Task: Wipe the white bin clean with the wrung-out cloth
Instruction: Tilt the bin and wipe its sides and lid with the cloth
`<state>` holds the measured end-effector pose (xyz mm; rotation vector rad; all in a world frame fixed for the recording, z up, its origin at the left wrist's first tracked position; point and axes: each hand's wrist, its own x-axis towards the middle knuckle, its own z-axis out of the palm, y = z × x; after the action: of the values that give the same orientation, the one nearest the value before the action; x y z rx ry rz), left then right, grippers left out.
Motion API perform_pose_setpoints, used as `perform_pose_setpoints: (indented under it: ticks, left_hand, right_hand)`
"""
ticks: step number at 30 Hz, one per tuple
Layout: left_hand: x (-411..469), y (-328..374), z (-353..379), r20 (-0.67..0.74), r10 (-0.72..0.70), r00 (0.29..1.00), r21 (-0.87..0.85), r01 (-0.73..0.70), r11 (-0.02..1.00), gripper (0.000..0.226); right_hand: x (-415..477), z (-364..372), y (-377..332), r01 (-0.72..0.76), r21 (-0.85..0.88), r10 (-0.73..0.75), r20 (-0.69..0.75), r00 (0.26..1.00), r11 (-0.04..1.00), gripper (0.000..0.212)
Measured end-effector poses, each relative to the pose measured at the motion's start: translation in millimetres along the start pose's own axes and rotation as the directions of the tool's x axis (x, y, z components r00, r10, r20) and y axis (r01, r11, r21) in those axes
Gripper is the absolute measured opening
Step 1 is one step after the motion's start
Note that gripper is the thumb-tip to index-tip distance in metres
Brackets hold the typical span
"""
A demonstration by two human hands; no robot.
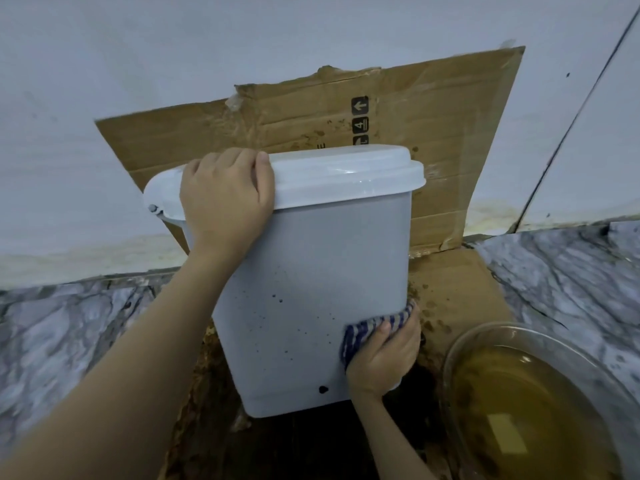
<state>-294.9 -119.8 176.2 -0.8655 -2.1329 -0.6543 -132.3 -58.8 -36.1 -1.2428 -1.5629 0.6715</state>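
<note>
The white bin (304,278) stands tilted on stained cardboard, its white lid (339,174) closed. Dark specks dot its front wall. My left hand (225,199) grips the lid's left front edge from above. My right hand (384,355) presses a blue-and-white striped cloth (374,327) against the bin's lower right corner; much of the cloth is hidden under my fingers.
Flattened cardboard (433,109) leans against the white wall behind the bin and lies under it, wet and brown-stained. A clear bowl of murky brown water (526,403) sits at the lower right. Marbled grey floor (69,334) spreads on both sides.
</note>
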Motion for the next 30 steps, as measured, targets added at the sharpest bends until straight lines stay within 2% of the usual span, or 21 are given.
perform_pose_setpoints:
  ticks: [3,5,6,8,10,12,14,16,17,19,21,22,24,25,27,28,30]
  left_hand:
    - [-7,1,2,-0.062,0.039,0.997,0.035,-0.037,0.999,0.035]
    - [-11,1,3,-0.078,0.059,0.995,0.040,-0.056,0.998,0.034]
    - [-12,1,4,-0.080,0.064,0.995,0.039,-0.061,0.997,0.034]
    - [-12,1,4,-0.079,0.064,0.995,0.042,-0.061,0.997,0.034]
    - [-10,1,6,-0.081,0.062,0.995,0.046,-0.058,0.997,0.034]
    - [-8,0,7,-0.072,0.052,0.996,0.048,-0.049,0.998,0.034]
    - [-8,0,7,-0.059,0.041,0.997,0.046,-0.039,0.998,0.034]
    - [-8,0,7,-0.050,0.037,0.998,0.049,-0.034,0.998,0.034]
    - [-7,0,7,-0.048,0.037,0.998,0.050,-0.035,0.998,0.034]
    - [-7,1,7,-0.046,0.033,0.998,0.045,-0.031,0.999,0.034]
    - [-7,1,7,-0.051,0.030,0.998,0.049,-0.027,0.998,0.034]
    - [-8,2,7,-0.050,0.030,0.998,0.051,-0.027,0.998,0.035]
    - [-9,2,7,-0.040,0.030,0.999,0.048,-0.028,0.998,0.036]
    - [-8,2,7,-0.035,0.029,0.999,0.046,-0.027,0.999,0.037]
    - [-7,2,7,-0.034,0.023,0.999,0.047,-0.021,0.999,0.038]
    - [-6,1,7,-0.040,0.022,0.999,0.056,-0.020,0.998,0.037]
    - [-6,1,8,-0.059,0.028,0.998,0.076,-0.024,0.997,0.036]
  right_hand:
    - [-12,1,2,-0.210,0.008,0.210,-0.034,0.977,0.978,0.074]
    - [-9,4,-11,-0.245,0.045,0.247,-0.050,0.968,0.968,0.079]
    - [-6,5,-20,-0.216,0.068,0.219,-0.044,0.975,0.974,0.079]
    - [4,9,-43,-0.051,0.065,0.052,-0.020,0.998,0.997,0.072]
    - [11,17,-62,0.190,-0.035,-0.190,0.003,0.982,0.981,0.064]
    - [12,26,-71,0.448,-0.150,-0.445,0.052,0.894,0.882,0.062]
    - [9,30,-65,0.635,-0.183,-0.624,0.116,0.772,0.751,0.064]
    - [11,28,-49,0.711,-0.175,-0.698,0.140,0.702,0.681,0.064]
    - [11,24,-39,0.708,-0.171,-0.695,0.138,0.706,0.685,0.064]
    - [3,15,-11,0.639,-0.185,-0.626,0.128,0.769,0.747,0.063]
    - [-12,5,19,0.510,-0.191,-0.495,0.124,0.860,0.839,0.062]
    - [-20,0,30,0.407,-0.174,-0.391,0.120,0.912,0.897,0.061]
    - [-32,-2,36,0.111,-0.110,-0.100,0.105,0.989,0.988,0.061]
    - [-34,-1,32,-0.023,-0.075,0.029,0.092,0.995,0.997,0.063]
    - [-34,5,19,-0.166,-0.017,0.167,0.057,0.984,0.986,0.069]
    - [-31,7,9,-0.180,0.001,0.180,0.040,0.983,0.984,0.071]
    - [-23,12,-14,-0.109,0.005,0.108,0.028,0.994,0.994,0.068]
